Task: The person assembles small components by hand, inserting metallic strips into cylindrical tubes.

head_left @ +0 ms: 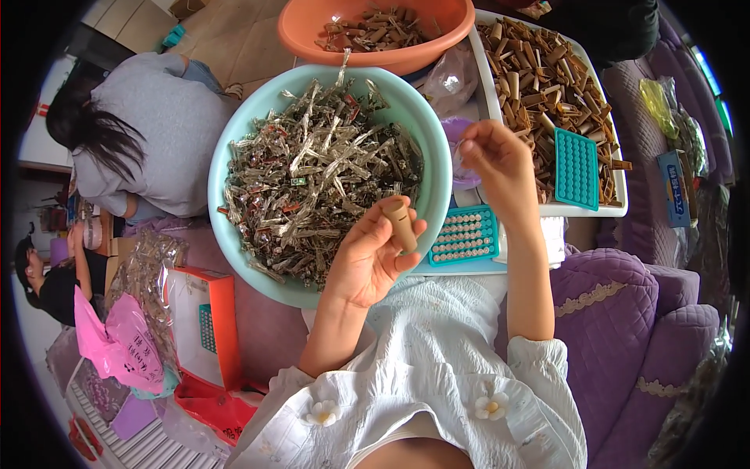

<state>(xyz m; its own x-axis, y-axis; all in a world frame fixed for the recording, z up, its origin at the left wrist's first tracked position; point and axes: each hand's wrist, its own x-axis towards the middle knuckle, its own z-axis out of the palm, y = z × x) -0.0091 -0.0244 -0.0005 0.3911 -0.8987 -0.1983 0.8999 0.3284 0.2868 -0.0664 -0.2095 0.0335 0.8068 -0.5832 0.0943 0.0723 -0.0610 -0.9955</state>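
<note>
My left hand (367, 254) is closed around a short brown tube (401, 225), held tilted with its open end up at the near rim of the mint-green basin (437, 227). A slit marks the tube's side. Wrapped bundles with twisted, silvery clear ends (312, 164) heap the basin. To the right my right hand (498, 160) hovers over a purple bowl (466, 178), thumb and fingertips pressed together; what they hold, if anything, is too small to name. Below it lies a teal pocketed tray (466, 237) with rows of small whitish round pieces.
A white bin (619, 205) full of brown tubes stands at right, with another teal tray (576, 170) on top. An orange basin (291, 35) is behind. Two people (156, 133) sit at left. Purple cushions (601, 328) and an orange-red box (226, 328) flank me.
</note>
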